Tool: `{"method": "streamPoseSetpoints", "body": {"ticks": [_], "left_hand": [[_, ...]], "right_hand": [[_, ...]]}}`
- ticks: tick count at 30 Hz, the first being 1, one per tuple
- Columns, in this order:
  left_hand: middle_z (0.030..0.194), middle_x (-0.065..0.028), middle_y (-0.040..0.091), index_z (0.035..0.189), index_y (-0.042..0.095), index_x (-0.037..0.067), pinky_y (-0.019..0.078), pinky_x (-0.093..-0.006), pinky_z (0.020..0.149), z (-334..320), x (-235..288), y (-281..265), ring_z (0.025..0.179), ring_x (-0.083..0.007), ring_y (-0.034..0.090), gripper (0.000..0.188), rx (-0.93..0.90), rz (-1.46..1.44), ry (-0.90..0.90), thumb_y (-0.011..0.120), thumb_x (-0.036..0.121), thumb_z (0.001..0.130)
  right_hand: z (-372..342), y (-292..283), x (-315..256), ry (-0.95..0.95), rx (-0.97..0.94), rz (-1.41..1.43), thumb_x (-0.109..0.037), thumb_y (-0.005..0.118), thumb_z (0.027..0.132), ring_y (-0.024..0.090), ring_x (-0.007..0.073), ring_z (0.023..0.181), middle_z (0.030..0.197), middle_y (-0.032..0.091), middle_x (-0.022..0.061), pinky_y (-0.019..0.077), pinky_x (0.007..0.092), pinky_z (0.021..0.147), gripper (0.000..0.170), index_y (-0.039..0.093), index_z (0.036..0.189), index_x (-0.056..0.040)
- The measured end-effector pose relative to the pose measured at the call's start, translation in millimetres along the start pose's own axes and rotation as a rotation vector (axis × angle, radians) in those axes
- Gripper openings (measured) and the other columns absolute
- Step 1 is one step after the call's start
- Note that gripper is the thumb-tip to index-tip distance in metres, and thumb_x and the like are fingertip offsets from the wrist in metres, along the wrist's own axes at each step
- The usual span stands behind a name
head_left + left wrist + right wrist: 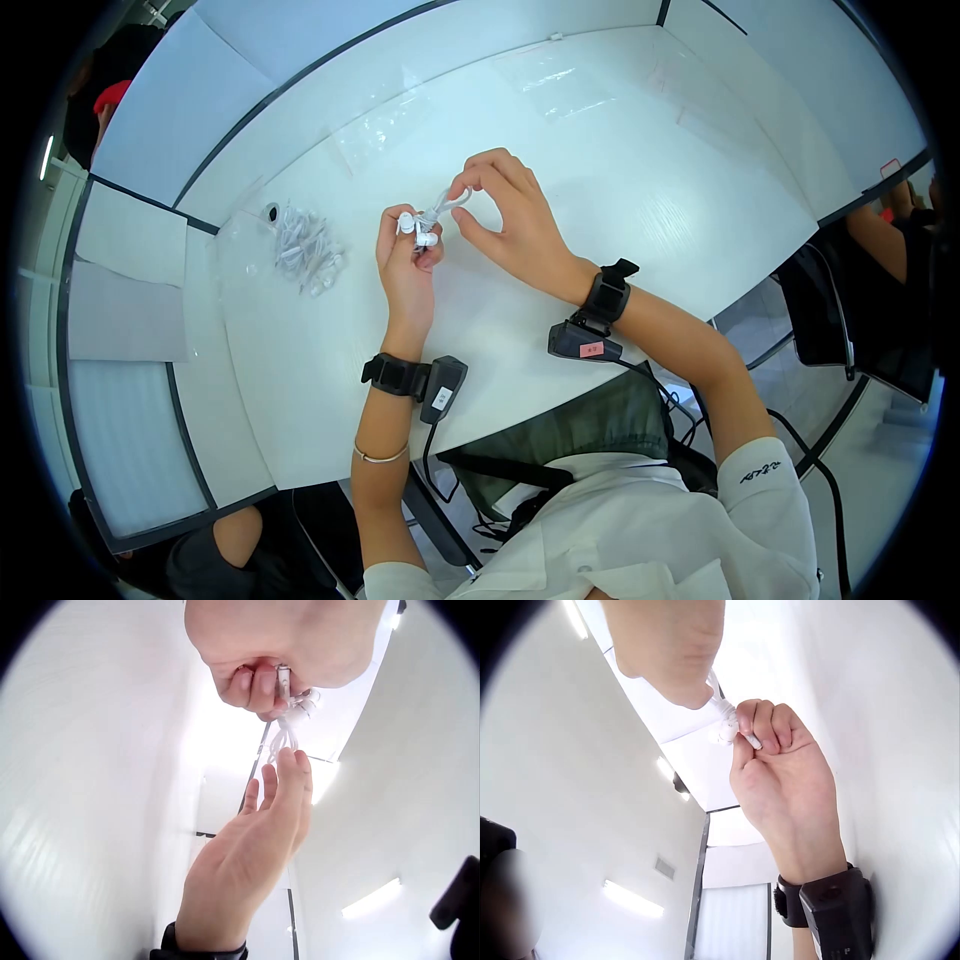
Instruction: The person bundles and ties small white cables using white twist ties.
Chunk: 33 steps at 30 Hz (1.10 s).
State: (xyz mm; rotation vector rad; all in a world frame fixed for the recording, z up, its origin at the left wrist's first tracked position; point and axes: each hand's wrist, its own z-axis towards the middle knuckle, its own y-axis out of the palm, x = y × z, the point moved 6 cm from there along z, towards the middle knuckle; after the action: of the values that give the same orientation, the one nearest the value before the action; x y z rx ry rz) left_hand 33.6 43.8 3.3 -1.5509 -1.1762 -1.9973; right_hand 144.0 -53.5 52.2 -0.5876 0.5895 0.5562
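Observation:
White earphones point(425, 238) with a bundled white cable point(440, 208) are held above the table by the left hand point(408, 265), whose fingers curl round them. At the cable's looped end, the thumb and forefinger of the right hand point(520, 230) pinch the loop. In the left wrist view, a slim white piece point(283, 682) pokes out of the left fist point(285, 641), and the right hand point(244, 862) reaches up to the cable loops point(282, 741). The right wrist view shows white earbuds point(726, 731) beside the left fingers point(769, 724); the right fingertips are partly hidden there.
A pile of white cables point(305, 250) lies on the white table point(620, 210) at the left. Clear plastic bags point(560, 92) lie towards the back. Low partitions point(330, 100) border the table. Other people are partly visible beyond both sides.

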Motion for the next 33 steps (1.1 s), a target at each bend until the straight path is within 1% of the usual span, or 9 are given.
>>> {"method": "streamPoseSetpoints", "body": {"ticks": [5,8,11,18,20,22,26,29,33], "left_hand": [[0.069,-0.0038,0.047,0.092,0.044,0.008,0.023,-0.0189,0.048,-1,0,4,0.054,-0.0054,0.03,0.009,-0.052,-0.021,-0.022,0.038,0.014,0.095],[0.069,-0.0036,0.047,0.093,0.044,0.008,0.0222,-0.019,0.047,-1,-2,5,0.054,-0.0053,0.03,0.008,-0.085,-0.025,-0.037,0.037,0.011,0.093],[0.067,-0.0012,0.044,0.09,0.043,0.009,0.0223,-0.0194,0.048,-2,0,8,0.053,-0.0055,0.028,0.009,-0.036,0.015,-0.061,0.036,0.006,0.086],[0.071,-0.0028,0.05,0.094,0.045,0.009,0.023,-0.0176,0.048,-1,-4,1,0.057,-0.0037,0.032,0.008,-0.017,0.062,-0.054,0.037,0.009,0.091],[0.07,-0.0025,0.049,0.094,0.045,0.008,0.0235,-0.0179,0.048,-1,-7,0,0.056,-0.0042,0.032,0.008,-0.003,0.034,-0.057,0.037,0.008,0.091],[0.07,-0.0022,0.048,0.094,0.045,0.008,0.0242,-0.0182,0.048,-1,-5,1,0.056,-0.0047,0.033,0.009,-0.004,0.0,-0.061,0.036,0.008,0.091],[0.07,-0.0016,0.047,0.093,0.044,0.007,0.0261,-0.018,0.049,1,-8,-3,0.056,-0.0059,0.034,0.007,-0.043,-0.124,-0.062,0.037,0.008,0.091],[0.071,-0.0015,0.047,0.092,0.044,0.007,0.0288,-0.018,0.052,-1,-6,-2,0.058,-0.0064,0.036,0.006,0.095,-0.015,-0.079,0.039,0.01,0.093],[0.075,-0.0019,0.047,0.093,0.042,0.005,0.0337,-0.0204,0.057,-6,11,-3,0.063,-0.0067,0.041,0.012,0.182,0.29,0.146,0.041,0.017,0.096]], "right_hand": [[2,-2,-1,0.01,0.037,0.045,-0.005,0.061,0.072,0.047,0.023,0.096,0.101,0.049,0.0059,0.037,0.0345,0.084,0.027,0.053,0.097,-0.01],[3,-3,0,0.075,0.03,0.205,-0.002,0.056,0.08,0.054,0.0249,0.09,0.1,0.054,0.0104,0.0437,0.0347,0.079,0.023,0.053,0.102,-0.0055],[0,9,9,0.229,-0.188,0.379,0.0,0.049,0.086,0.058,0.0171,0.083,0.094,0.06,0.0105,0.0457,0.0291,0.078,0.018,0.055,0.103,-0.0011],[-3,14,15,0.253,-0.211,0.377,-0.004,0.047,0.089,0.058,0.0157,0.079,0.091,0.061,0.0084,0.0466,0.0277,0.075,0.018,0.054,0.105,-0.0002],[-4,14,17,0.191,-0.082,0.369,-0.009,0.051,0.086,0.059,0.0229,0.075,0.091,0.06,0.0133,0.0473,0.0318,0.07,0.021,0.05,0.106,-0.0015],[-6,14,17,0.26,-0.088,0.353,-0.014,0.053,0.086,0.059,0.0233,0.076,0.093,0.059,0.0132,0.0472,0.0323,0.069,0.026,0.048,0.108,-0.0019],[-13,23,29,0.409,-0.257,0.265,-0.019,0.055,0.087,0.057,0.0174,0.078,0.09,0.059,0.0091,0.045,0.0296,0.072,0.03,0.05,0.111,-0.0016],[-18,29,33,0.428,-0.326,0.222,-0.024,0.054,0.088,0.058,0.0192,0.076,0.084,0.062,0.0109,0.0447,0.0308,0.072,0.027,0.056,0.099,0.0006],[-18,32,27,0.465,-0.424,0.186,-0.027,0.054,0.087,0.061,0.0201,0.075,0.081,0.065,0.0097,0.0451,0.0314,0.073,0.026,0.061,0.09,-0.0026]]}}
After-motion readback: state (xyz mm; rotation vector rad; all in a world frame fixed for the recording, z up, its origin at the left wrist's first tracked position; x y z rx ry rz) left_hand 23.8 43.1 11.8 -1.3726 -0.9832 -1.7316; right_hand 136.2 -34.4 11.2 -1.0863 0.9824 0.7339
